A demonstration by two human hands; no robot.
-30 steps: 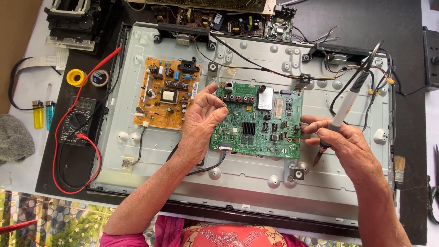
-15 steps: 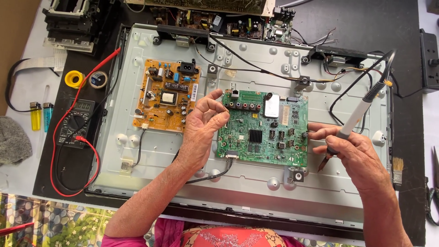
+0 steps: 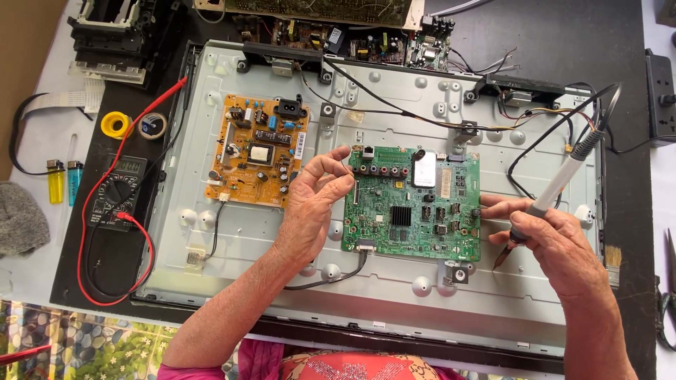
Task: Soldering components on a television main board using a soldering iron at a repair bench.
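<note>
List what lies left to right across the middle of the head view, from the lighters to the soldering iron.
Yellow lighter → blue lighter → multimeter → orange circuit board → left hand → green circuit board → right hand, which holds the soldering iron.

Bright, even daylight floods the table; soft short shadows fall toward six o'clock under both hands. Mild glare on the metal back panel. Everything sharp, edges slightly bowed.
</note>
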